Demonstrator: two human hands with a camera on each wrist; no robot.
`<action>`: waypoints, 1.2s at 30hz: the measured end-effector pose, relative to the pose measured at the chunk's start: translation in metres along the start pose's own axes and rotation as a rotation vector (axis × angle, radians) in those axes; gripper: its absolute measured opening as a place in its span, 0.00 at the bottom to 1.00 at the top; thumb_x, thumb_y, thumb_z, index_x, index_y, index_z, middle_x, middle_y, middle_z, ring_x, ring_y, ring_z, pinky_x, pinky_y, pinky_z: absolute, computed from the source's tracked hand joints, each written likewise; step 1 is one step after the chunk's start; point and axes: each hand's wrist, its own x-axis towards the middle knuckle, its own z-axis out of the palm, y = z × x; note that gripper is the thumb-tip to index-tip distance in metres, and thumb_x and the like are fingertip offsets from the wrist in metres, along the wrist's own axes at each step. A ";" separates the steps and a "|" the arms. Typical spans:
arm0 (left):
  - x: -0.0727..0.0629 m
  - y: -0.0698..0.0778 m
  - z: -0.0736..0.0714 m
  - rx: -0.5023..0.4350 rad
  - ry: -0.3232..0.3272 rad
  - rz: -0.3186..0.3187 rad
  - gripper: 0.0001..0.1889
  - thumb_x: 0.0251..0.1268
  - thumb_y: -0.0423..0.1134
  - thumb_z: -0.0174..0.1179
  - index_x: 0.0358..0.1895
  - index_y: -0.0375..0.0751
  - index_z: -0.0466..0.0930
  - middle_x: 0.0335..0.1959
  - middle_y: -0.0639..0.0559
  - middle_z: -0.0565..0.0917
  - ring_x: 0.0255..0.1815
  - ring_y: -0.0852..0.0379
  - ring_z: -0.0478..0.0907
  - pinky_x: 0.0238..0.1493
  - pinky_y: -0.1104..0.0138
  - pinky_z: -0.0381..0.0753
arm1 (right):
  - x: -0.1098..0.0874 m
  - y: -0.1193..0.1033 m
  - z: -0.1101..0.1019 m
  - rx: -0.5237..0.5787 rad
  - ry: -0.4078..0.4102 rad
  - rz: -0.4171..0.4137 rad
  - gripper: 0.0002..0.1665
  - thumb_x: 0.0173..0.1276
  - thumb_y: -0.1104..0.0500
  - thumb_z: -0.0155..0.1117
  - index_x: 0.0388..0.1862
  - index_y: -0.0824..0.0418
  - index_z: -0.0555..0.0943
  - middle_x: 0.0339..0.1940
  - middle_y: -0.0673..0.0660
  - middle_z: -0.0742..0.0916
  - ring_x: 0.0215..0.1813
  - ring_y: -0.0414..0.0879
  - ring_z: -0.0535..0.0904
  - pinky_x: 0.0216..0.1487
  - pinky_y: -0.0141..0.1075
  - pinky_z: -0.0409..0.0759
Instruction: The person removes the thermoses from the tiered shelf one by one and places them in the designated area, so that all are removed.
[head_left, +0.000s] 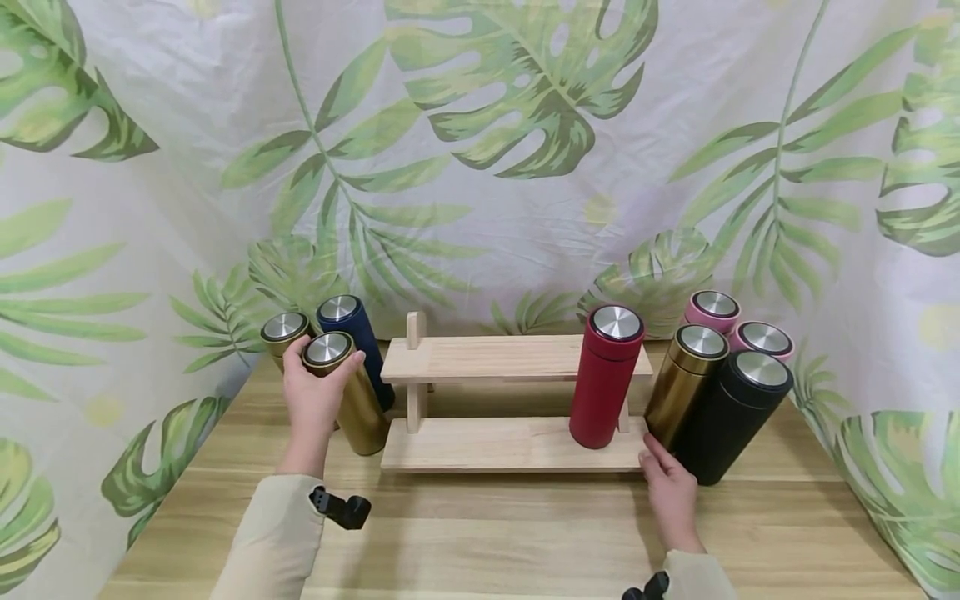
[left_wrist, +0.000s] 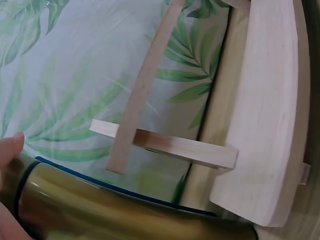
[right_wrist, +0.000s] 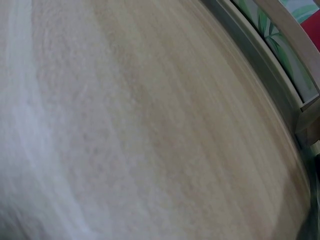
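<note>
My left hand [head_left: 315,396] holds a gold thermos [head_left: 358,421] near its lid, fingers and thumb on either side. This bottle tilts slightly beside the left end of a two-tier wooden rack [head_left: 487,446]; its gold body [left_wrist: 125,205] also crosses the bottom of the left wrist view. Behind it stand another gold thermos [head_left: 281,327] and a blue thermos [head_left: 367,354]. My right hand [head_left: 671,492] pinches the right front corner of the lower shelf. A red thermos [head_left: 603,392] stands upright on that shelf, towards the right.
Right of the rack cluster a gold thermos [head_left: 682,383], a black thermos [head_left: 731,425] and two pink ones, one pink thermos [head_left: 708,310] farther back. A leaf-print cloth [head_left: 525,208] hangs behind the wooden table [head_left: 480,533]. Mostly tabletop [right_wrist: 140,125] fills the right wrist view.
</note>
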 end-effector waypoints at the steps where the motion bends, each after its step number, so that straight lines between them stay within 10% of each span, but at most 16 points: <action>1: 0.000 0.002 -0.001 0.000 0.000 0.003 0.45 0.43 0.43 0.74 0.66 0.38 0.58 0.63 0.43 0.66 0.62 0.50 0.63 0.64 0.60 0.65 | 0.000 0.000 0.000 0.000 -0.006 -0.001 0.24 0.70 0.53 0.53 0.61 0.63 0.73 0.61 0.56 0.75 0.66 0.48 0.66 0.45 0.08 0.65; 7: -0.013 0.020 -0.001 -0.009 0.059 0.120 0.45 0.47 0.46 0.72 0.68 0.39 0.58 0.68 0.45 0.60 0.69 0.51 0.55 0.71 0.63 0.55 | -0.001 0.000 0.000 0.003 -0.006 -0.006 0.24 0.70 0.53 0.53 0.61 0.64 0.73 0.61 0.57 0.75 0.66 0.49 0.65 0.44 0.08 0.64; 19: -0.060 0.051 0.027 -0.054 -0.020 0.657 0.35 0.49 0.34 0.69 0.63 0.32 0.66 0.63 0.37 0.68 0.67 0.45 0.61 0.69 0.56 0.60 | -0.001 0.002 0.000 -0.006 -0.007 -0.016 0.23 0.70 0.54 0.53 0.61 0.63 0.73 0.61 0.56 0.75 0.65 0.48 0.66 0.44 0.08 0.65; 36: -0.093 0.085 0.088 -0.151 -0.394 0.731 0.34 0.56 0.39 0.65 0.65 0.33 0.63 0.64 0.38 0.68 0.67 0.46 0.63 0.67 0.53 0.65 | 0.002 0.002 0.001 0.007 -0.003 -0.019 0.24 0.70 0.54 0.53 0.61 0.64 0.72 0.60 0.57 0.75 0.66 0.49 0.66 0.44 0.08 0.65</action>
